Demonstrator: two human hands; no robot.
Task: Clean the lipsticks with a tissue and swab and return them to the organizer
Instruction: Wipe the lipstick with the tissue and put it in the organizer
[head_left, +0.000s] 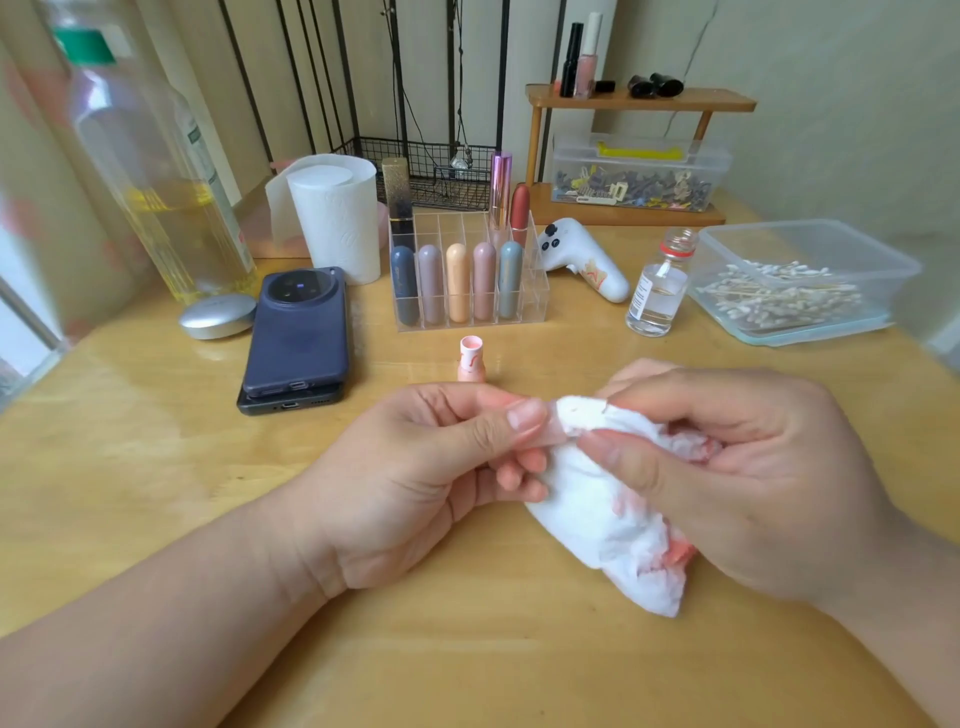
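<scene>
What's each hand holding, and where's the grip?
Left hand pinches the lipstick along its body, thumb on top; mostly hidden. Right hand grips the stained tissue at its upper end, pressed over the lipstick's end.

Worktop (156, 467): organizer (537, 296) centre; phones (296, 338) left of it, roll (337, 223) behind phones; cap (471, 364) before organizer; vial (657, 291), swab tub (753, 244) right.

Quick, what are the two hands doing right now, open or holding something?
Left hand: closed, pinching a pink lipstick.
Right hand: closed, gripping the stained tissue against it.
</scene>
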